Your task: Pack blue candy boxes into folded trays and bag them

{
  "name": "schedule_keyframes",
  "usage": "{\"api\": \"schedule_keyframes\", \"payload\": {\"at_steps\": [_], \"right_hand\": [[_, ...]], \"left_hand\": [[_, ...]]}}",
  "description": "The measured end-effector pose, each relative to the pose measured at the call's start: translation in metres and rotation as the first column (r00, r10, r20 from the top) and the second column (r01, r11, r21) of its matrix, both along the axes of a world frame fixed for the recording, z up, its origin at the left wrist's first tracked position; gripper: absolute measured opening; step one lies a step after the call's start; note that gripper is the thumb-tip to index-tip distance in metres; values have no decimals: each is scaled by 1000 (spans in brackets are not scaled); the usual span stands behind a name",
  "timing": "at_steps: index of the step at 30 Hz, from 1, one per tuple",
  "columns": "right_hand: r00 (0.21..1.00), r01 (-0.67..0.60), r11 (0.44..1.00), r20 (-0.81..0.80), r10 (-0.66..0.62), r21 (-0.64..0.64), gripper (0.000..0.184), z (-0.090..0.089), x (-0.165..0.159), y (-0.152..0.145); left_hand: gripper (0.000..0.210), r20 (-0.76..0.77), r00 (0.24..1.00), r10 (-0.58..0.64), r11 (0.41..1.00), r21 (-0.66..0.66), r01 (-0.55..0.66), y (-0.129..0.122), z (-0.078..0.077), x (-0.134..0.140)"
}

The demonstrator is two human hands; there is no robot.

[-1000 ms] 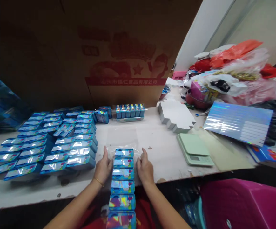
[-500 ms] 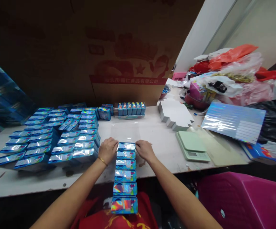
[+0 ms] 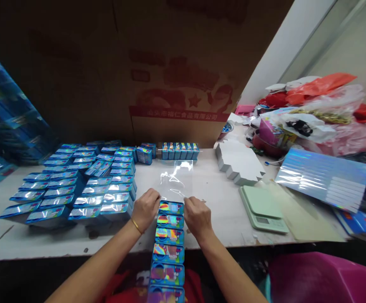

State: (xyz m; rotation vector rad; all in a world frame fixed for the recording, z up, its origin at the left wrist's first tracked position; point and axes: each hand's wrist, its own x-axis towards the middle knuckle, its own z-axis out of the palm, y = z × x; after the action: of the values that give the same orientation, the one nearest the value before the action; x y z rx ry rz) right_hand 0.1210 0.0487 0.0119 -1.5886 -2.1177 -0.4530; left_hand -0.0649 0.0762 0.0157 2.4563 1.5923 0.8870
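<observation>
Plastic film (image 3: 177, 180) pinched by curled hands (image 3: 146, 209) (image 3: 198, 216).

Got a straight row of blue boxes (image 3: 168, 253), six in view, lined up one behind another, rainbow glare on the tops and lettering mostly too blurry to read. Far end's over the white worktop (image 3: 209, 181), near end pokes out past its front edge. Clear plastic film (image 3: 176, 179) lies right at the far end, crinkly and super glossy.

Your head camera looks forward and down, near your hands (image 3: 146, 208) (image 3: 198, 215); it faces the worktop (image 3: 206, 185) and carton (image 3: 157, 80).
</observation>
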Motion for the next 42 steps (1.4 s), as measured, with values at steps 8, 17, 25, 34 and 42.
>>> {"api": "schedule_keyframes", "payload": {"at_steps": [8, 17, 25, 34, 42], "right_hand": [[954, -261, 931, -80, 289, 255, 22, -34, 13, -36], [965, 180, 977, -172, -198, -117, 16, -62, -4, -28], [986, 124, 991, -102, -128, -45, 21, -54, 3, -45], [976, -94, 993, -204, 77, -77, 22, -42, 10, -122], [897, -423, 906, -142, 419, 2, 21, -45, 17, -172]], "left_hand": [[7, 133, 980, -146, 981, 144, 127, -36, -29, -11], [18, 13, 983, 184, 969, -170, -179, -27, -62, -8], [32, -385, 920, 70, 943, -277, -187, -39, -58, -16], [26, -373, 915, -154, 988, -33, 152, -116, -64, -46], [21, -219, 839, -498, 867, -111, 486, -155, -48, -63]]}}
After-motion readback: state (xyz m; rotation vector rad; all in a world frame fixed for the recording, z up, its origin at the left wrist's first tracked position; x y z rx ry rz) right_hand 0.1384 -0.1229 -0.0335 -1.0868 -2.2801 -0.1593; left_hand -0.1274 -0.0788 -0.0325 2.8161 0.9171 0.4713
